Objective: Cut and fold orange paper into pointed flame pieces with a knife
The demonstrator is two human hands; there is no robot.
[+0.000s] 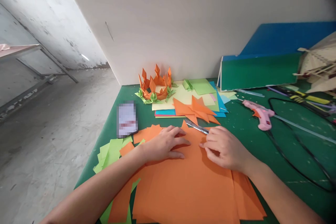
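Note:
My left hand lies palm down with its fingers stretched out on a large sheet of orange paper. To its right, my right hand is closed, with curled fingers and fingertips on the same sheet. A slim silver metal tool, perhaps scissors, points away to the left from my right hand. Its near end is hidden by that hand, so I cannot tell whether it is gripped. Just beyond the sheet lie folded orange paper pieces. Green paper strips are spread beside my left forearm.
An orange paper crown with green leaves stands at the back. A phone lies near the left table edge. Coloured sheets are stacked behind. On the right are a pink glue gun, its black cord and yellow-handled tools.

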